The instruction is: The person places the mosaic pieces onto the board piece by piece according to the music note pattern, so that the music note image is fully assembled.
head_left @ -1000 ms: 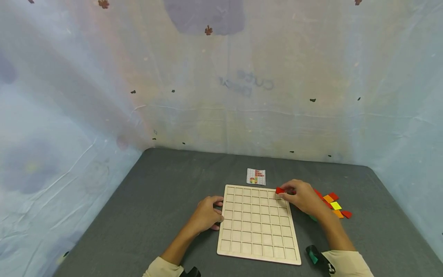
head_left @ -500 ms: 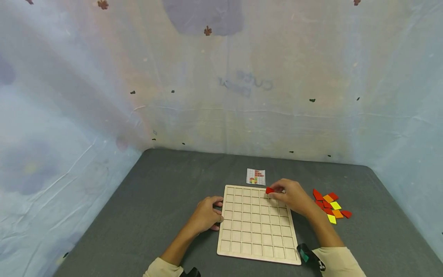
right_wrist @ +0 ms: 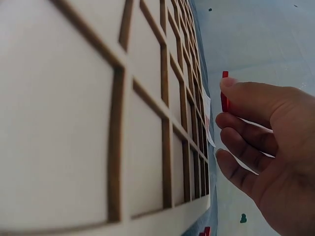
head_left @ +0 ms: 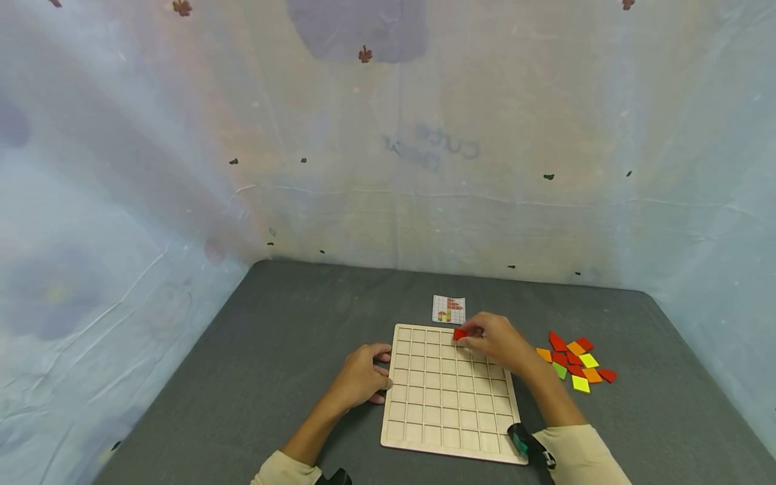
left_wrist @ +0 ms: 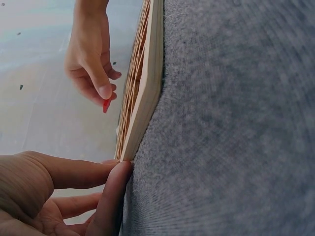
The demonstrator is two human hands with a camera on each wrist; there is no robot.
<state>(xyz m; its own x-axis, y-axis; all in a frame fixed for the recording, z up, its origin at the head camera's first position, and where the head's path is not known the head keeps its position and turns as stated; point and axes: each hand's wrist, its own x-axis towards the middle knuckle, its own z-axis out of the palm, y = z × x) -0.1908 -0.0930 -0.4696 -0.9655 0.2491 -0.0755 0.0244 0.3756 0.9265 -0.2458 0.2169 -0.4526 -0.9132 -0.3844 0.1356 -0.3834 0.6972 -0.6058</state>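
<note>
A pale wooden grid board (head_left: 448, 397) lies on the grey table. Along its left edge, my left hand (head_left: 362, 377) grips the rim between thumb and finger, as the left wrist view shows close up. My right hand (head_left: 497, 342) pinches a small red tile (head_left: 460, 334) above the board's far row of squares. Seen from the right wrist, the red tile (right_wrist: 225, 92) stands on edge between thumb and fingertips, apart from the board. The squares of the board in sight hold no tiles.
Several loose red, orange, yellow and green tiles (head_left: 580, 384) lie right of the board. Beyond its far edge is a small card (head_left: 448, 310) printed with a coloured grid pattern. A patterned sheet (head_left: 388, 222) hangs behind the table.
My right hand has moved left over the board's far row with the red tile, uncovering more of the loose tiles. The left hand and the board have stayed put.
</note>
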